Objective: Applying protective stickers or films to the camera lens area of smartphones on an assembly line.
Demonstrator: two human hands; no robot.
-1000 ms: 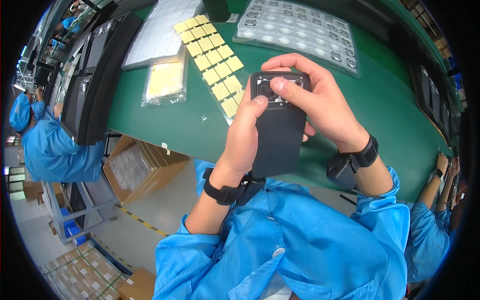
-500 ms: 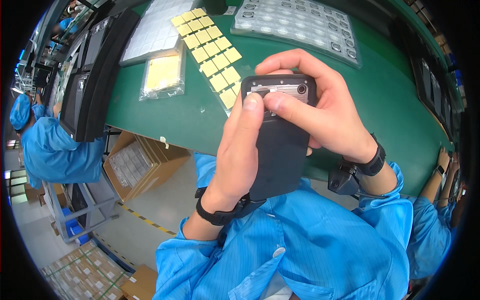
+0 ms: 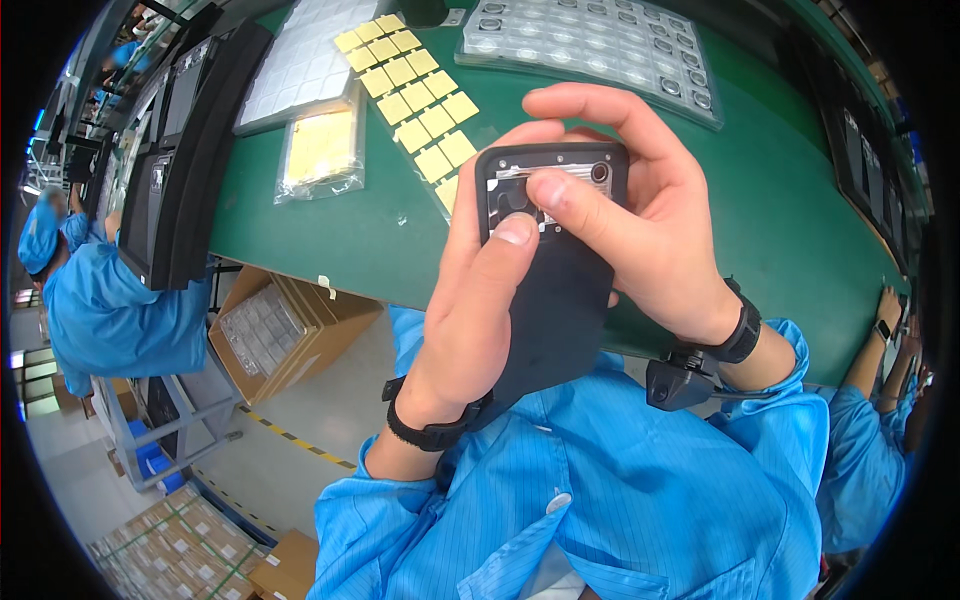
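Observation:
A black handheld device housing, flat and phone-shaped, is held up over the near edge of the green bench. An opening at its far end shows a silvery inside and a round lens-like hole. My left hand grips the housing's left side, its thumb resting on the lower edge of a small dark piece in that opening. From the right, my right hand curls around the far end. Its thumb presses beside the dark piece, and some of its fingers are hidden behind the housing.
On the green bench lie a sheet of yellow square pads, a bagged yellow stack, a white tray and a clear tray of round parts. Black racks stand left. Co-workers sit either side.
My left thumb has slid down toward me, uncovering more of the dark piece in the opening. My right thumb has shifted slightly up, and the housing is tilted a little differently.

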